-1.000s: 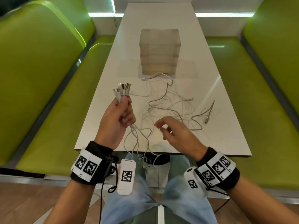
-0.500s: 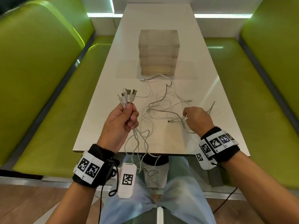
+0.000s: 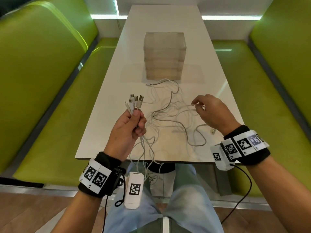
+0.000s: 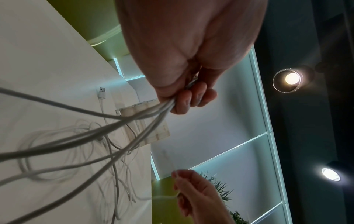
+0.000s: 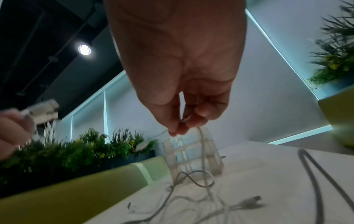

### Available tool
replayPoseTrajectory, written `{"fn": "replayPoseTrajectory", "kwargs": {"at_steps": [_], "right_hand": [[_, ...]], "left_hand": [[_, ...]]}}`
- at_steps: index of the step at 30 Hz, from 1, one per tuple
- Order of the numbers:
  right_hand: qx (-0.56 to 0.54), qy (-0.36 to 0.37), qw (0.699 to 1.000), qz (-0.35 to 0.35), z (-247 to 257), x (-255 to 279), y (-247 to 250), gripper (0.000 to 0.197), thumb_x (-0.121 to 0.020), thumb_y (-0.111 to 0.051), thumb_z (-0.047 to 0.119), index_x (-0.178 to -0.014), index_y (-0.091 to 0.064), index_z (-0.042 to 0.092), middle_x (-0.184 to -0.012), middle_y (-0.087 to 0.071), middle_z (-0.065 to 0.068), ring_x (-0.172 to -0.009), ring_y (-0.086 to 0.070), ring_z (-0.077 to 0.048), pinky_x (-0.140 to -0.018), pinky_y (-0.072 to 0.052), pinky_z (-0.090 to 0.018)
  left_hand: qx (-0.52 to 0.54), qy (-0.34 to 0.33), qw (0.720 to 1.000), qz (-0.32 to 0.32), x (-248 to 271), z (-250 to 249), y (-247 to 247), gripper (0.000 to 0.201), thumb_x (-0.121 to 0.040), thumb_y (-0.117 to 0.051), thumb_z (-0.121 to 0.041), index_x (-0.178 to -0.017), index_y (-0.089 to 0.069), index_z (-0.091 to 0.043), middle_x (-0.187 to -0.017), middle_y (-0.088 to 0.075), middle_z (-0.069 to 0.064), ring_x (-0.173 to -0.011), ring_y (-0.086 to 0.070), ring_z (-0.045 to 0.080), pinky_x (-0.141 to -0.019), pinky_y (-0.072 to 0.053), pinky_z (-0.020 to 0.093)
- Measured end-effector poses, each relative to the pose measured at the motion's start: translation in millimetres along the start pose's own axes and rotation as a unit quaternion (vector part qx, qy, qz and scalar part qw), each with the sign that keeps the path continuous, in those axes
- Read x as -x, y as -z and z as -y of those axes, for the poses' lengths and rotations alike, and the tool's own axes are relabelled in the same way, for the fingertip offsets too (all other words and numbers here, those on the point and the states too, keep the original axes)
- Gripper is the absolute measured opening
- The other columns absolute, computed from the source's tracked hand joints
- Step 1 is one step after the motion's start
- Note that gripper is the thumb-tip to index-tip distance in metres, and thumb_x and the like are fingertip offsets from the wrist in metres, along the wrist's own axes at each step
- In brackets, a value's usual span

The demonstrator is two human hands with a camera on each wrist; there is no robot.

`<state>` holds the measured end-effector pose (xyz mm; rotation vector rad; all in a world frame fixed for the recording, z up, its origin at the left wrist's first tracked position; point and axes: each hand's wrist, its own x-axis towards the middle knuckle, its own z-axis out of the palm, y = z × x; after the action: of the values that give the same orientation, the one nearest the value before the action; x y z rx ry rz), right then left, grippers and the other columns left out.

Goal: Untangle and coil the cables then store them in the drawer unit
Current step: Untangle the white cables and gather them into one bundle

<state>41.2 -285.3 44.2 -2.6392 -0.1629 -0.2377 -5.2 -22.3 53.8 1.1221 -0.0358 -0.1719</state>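
Sprawling white tangled cables (image 3: 170, 115)

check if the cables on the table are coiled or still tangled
Still tangled: the cables sprawl in loose overlapping loops on the table, with the left hand gripping only their plug ends.

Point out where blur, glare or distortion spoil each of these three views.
Head view: wide-angle bending of the green benches; window glare streaks the table.
Left wrist view: ceiling lamps flare; the near cables are soft.
Right wrist view: the left hand and its plugs are smeared; the drawer unit is hazy.
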Motion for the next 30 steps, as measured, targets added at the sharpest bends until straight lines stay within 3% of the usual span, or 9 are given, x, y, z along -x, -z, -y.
{"fn": "replayPoseTrajectory", "kwargs": {"at_steps": [4,7,12,15,18,21,24,26,30], "right_hand": [[-0.238,-0.031,0.971,0.004,37,11,17,0.011,-0.089,-0.061,0.016,-0.099,-0.061,0.013,-0.078,-0.068,-0.004,-0.062,-0.06,-0.01,-0.059,-0.049,-0.018],[-0.366,-0.013,0.93,0.037,69,26,15,0.015,-0.082,-0.07,0.011,-0.094,-0.061,0.008,-0.072,-0.072,-0.009,-0.062,-0.063,-0.011,-0.064,-0.053,-0.023],[-0.408,-0.02,0.911,0.061,93,38,-11,0.012,-0.081,-0.072,0.015,-0.089,-0.064,0.009,-0.079,-0.074,-0.003,-0.075,-0.071,-0.017,-0.079,-0.057,-0.037],[-0.423,-0.018,0.904,0.052,98,42,-21,0.007,-0.082,-0.07,0.011,-0.085,-0.066,0.007,-0.075,-0.072,0.007,-0.067,-0.067,-0.01,-0.069,-0.053,-0.019],[-0.404,-0.02,0.913,0.052,101,46,-25,0.006,-0.083,-0.069,0.013,-0.086,-0.066,0.009,-0.066,-0.069,-0.003,-0.061,-0.062,-0.009,-0.061,-0.045,-0.014],[-0.368,0.004,0.924,0.102,102,45,-25,0.012,-0.084,-0.068,0.023,-0.087,-0.064,0.012,-0.063,-0.066,-0.002,-0.058,-0.059,-0.007,-0.059,-0.043,-0.019],[-0.153,0.035,0.961,0.23,75,30,-29,0.023,-0.087,-0.063,0.036,-0.082,-0.062,0.014,-0.073,-0.065,0.003,-0.068,-0.058,-0.01,-0.065,-0.044,-0.025],[-0.059,0.027,0.957,0.284,46,20,-36,0.022,-0.091,-0.056,0.031,-0.081,-0.064,0.013,-0.085,-0.069,0.003,-0.08,-0.061,-0.014,-0.074,-0.046,-0.032],[-0.153,-0.017,0.971,0.183,15,9,-37,0.023,-0.095,-0.049,0.012,-0.081,-0.067,0.008,-0.076,-0.061,0.011,-0.068,-0.055,0.007,-0.069,-0.038,-0.014]], "left_hand": [[-0.03,0.013,0.999,-0.032,-5,5,-8,0.024,-0.101,-0.037,-0.017,-0.082,-0.051,-0.011,-0.062,-0.059,-0.003,-0.051,-0.043,0.008,-0.053,-0.036,0.02],[-0.069,0.018,0.997,-0.031,-8,11,-20,0.024,-0.102,-0.036,-0.017,-0.084,-0.051,-0.011,-0.07,-0.068,0.0,-0.055,-0.049,0.008,-0.056,-0.039,0.021],[-0.055,0.008,0.998,-0.028,-6,20,-33,0.021,-0.101,-0.039,-0.017,-0.097,-0.057,-0.007,-0.09,-0.071,0.009,-0.084,-0.07,0.018,-0.075,-0.054,0.026],[-0.014,0.006,1.0,-0.023,-5,20,-30,0.023,-0.096,-0.044,-0.024,-0.104,-0.057,-0.007,-0.106,-0.072,0.009,-0.099,-0.068,0.022,-0.081,-0.054,0.029],[0.015,0.0,1.0,-0.011,-5,19,-28,0.024,-0.088,-0.05,-0.028,-0.102,-0.058,-0.01,-0.118,-0.068,0.012,-0.111,-0.063,0.027,-0.091,-0.052,0.036],[0.012,-0.024,0.999,-0.026,-4,16,-26,0.023,-0.09,-0.048,-0.025,-0.099,-0.056,-0.005,-0.096,-0.075,0.007,-0.096,-0.069,0.022,-0.081,-0.054,0.03],[0.045,-0.073,0.994,-0.074,-6,-1,-14,0.02,-0.091,-0.046,-0.026,-0.084,-0.053,-0.008,-0.062,-0.066,-0.001,-0.079,-0.072,0.021,-0.085,-0.055,0.038],[0.084,-0.108,0.984,-0.117,-9,-18,1,0.021,-0.098,-0.041,-0.023,-0.082,-0.05,-0.014,-0.054,-0.053,-0.007,-0.059,-0.064,0.012,-0.073,-0.056,0.034],[0.078,-0.141,0.974,-0.161,-11,-39,30,0.023,-0.102,-0.038,-0.024,-0.081,-0.045,-0.018,-0.056,-0.043,-0.01,-0.045,-0.034,0.006,-0.047,-0.034,0.019]]}}
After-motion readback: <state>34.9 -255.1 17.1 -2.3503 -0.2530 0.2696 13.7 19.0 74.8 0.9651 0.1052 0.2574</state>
